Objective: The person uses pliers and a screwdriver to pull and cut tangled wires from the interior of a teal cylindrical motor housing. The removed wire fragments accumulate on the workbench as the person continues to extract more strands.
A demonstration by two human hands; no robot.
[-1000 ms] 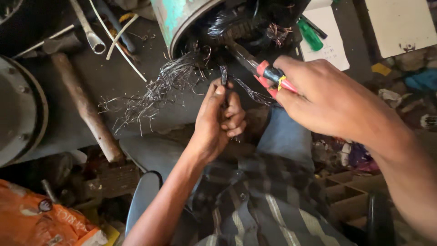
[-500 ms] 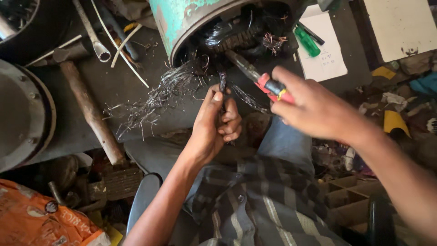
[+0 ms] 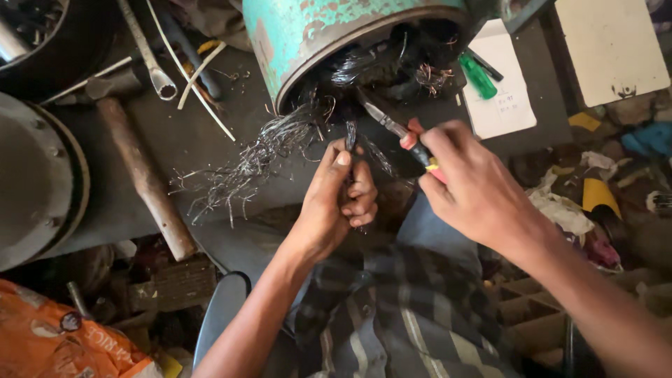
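Hands working wire out of a green motor shell

The left hand (image 3: pixel 334 203) is clenching a dark wire bundle (image 3: pixel 351 136) while the right hand (image 3: pixel 472 185) is gripping red-handled pliers (image 3: pixel 395 127), tips reaching into the motor shell (image 3: pixel 329 35). A tangle of pulled wire (image 3: pixel 245 164) is already lying outside on the bench (image 3: pixel 210 150); dark windings and copper strands are still sitting inside.

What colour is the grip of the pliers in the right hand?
Red with a yellow band, on the pliers in the right hand; head view.
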